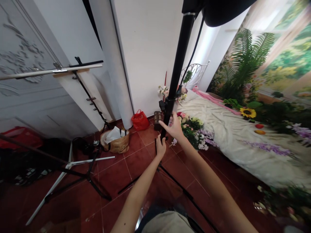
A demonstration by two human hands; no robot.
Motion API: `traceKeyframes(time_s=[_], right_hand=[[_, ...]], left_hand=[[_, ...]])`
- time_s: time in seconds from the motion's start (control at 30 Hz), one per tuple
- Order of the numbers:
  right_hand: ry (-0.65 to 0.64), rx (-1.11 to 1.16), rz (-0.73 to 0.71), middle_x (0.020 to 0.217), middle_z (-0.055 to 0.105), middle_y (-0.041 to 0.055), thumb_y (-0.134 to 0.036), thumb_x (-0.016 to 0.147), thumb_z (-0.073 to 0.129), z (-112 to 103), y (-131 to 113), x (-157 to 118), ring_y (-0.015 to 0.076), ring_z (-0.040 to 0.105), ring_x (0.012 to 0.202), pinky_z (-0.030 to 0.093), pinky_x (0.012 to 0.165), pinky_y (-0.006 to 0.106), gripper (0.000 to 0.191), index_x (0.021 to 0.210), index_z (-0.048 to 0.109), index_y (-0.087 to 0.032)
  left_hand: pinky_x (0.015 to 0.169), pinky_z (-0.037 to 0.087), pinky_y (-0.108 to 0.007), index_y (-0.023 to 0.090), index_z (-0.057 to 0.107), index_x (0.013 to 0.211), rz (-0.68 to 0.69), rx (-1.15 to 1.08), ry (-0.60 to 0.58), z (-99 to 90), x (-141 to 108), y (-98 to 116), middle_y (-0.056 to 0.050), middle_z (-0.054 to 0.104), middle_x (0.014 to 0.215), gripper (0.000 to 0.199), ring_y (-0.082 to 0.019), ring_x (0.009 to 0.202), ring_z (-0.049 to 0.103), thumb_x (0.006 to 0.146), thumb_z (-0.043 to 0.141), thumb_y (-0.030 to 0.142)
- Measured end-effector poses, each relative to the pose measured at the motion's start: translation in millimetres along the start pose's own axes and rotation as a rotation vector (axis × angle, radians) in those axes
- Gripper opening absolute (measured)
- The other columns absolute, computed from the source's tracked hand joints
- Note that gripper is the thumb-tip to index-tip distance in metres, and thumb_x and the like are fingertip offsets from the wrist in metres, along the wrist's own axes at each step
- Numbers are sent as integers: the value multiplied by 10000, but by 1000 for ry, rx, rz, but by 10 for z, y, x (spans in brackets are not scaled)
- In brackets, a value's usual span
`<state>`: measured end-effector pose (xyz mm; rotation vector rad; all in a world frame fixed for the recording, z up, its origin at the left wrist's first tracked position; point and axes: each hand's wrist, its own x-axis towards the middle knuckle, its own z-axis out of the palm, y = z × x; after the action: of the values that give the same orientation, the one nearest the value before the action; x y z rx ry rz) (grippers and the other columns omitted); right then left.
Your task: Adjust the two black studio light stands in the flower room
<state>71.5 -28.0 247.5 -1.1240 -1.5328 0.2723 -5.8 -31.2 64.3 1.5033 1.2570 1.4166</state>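
Note:
A black light stand (179, 58) rises at a slant in front of me, with a large black lamp head (225, 11) at its top and a cable (197, 48) hanging beside the pole. My left hand (160, 147) is closed around the lower part of the pole. Just above it, my right hand (173, 127) grips the pole from the right, its thumb across the front and fingers partly hidden behind. A clamp knob (162, 104) sits on the pole above both hands. The stand's legs (177, 184) spread on the floor near my body.
To the right, a bed with a cream cover (218, 129) bears flowers and a sunflower (247, 112). Flower bunches (194, 129) stand beside it. A red bag (140, 120), a tan bag (119, 142) and a small chest (157, 119) are on the tiles. Other stands (69, 165) occupy the left.

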Motion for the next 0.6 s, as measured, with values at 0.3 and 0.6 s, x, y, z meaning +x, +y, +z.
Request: traceKeyframes(time_s=[0.3,0.6], right_hand=[[-320,-185,131,1390,427,110,-365,947,297,-27,1084,-1393,199,365,1305,296,1084,424,454,1362,373,-196],[-344,-138,166,1356,460,149,-371,942,294,220,1371,-1241,200,424,1266,326,1067,401,481,1360,363,-143]], left_hand=[[908,412,-344,185,470,1121,56,92,45,110,10,-136,-105,555,1065,317,-194,1008,527,921,313,374],[896,422,-348,183,473,1111,66,112,50,131,11,-154,-113,556,1045,299,-204,1001,529,914,329,356]])
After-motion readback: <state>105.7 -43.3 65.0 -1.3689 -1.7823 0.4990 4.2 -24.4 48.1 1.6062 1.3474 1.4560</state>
